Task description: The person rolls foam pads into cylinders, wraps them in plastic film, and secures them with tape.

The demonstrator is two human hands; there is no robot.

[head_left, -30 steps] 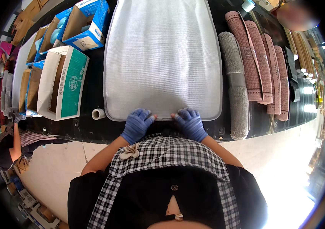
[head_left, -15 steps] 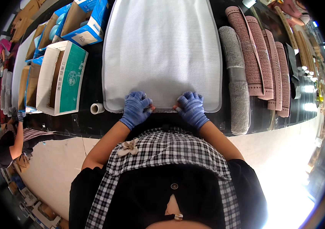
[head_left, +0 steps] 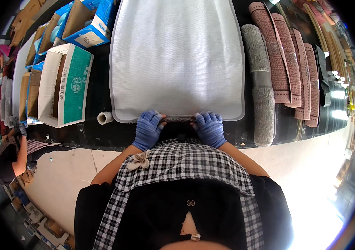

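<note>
A long mat (head_left: 177, 62) with rounded corners lies on the black table, its whitish ribbed backing upward. Grey pile shows along its near edge. My left hand (head_left: 148, 129), in a blue glove with a bare thumb tip, has its fingers curled over that near edge, left of the middle. On the other side of the middle, my right hand (head_left: 209, 129), gloved the same way, grips the same edge with bent fingers. Both thumbs point inward toward each other. The undersides of the fingers are hidden.
A cardboard tube (head_left: 105, 118) lies left of the mat, near a white and green box (head_left: 75, 85) and several blue cartons (head_left: 92, 31). Rolled mats stand to the right, one grey (head_left: 262, 104) and several pink (head_left: 278, 62). Another person (head_left: 13, 160) works at far left.
Both hands have slid slightly toward me with the mat's near edge still in their fingers. The strip of edge between the thumbs now looks drawn a little nearer to my apron.
</note>
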